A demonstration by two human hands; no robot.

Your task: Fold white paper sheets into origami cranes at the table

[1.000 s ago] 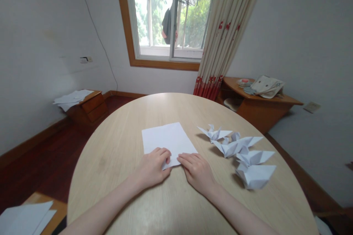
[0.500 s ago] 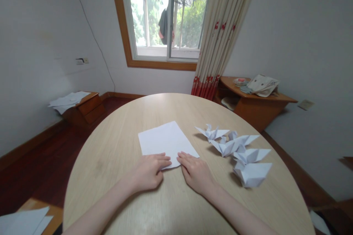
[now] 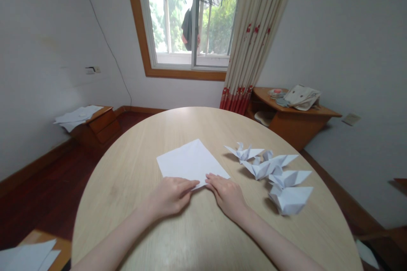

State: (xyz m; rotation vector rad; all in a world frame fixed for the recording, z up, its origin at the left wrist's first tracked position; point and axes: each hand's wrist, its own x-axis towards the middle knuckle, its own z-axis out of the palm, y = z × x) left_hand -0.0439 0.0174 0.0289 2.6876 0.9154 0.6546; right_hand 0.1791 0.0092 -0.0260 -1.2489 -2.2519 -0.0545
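Note:
A white sheet of paper point(image 3: 190, 159) lies at the middle of the round table, its near edge curled or folded under my fingers. My left hand point(image 3: 174, 194) grips that near edge from the left, thumb tucked close beneath the fingers. From the right, my right hand point(image 3: 227, 194) holds the same edge, fingertips on top of the paper and thumb at its rim. A small gap separates the two sets of fingertips. Right of the paper stand several folded paper cranes, including a far one point(image 3: 244, 152) and a near one point(image 3: 291, 199).
The round wooden table point(image 3: 133, 228) has a curved far edge. Beyond it are a low cabinet point(image 3: 104, 125) with papers on top, a corner desk point(image 3: 295, 125) holding a cloth bag point(image 3: 302, 96), and a curtain point(image 3: 254, 42). Loose paper sheets point(image 3: 28, 256) lie at lower left.
The paper has turned slightly, its left corner shifting left and nearer. My left fingertips have slid a little to the right along the near edge. The cranes stay put.

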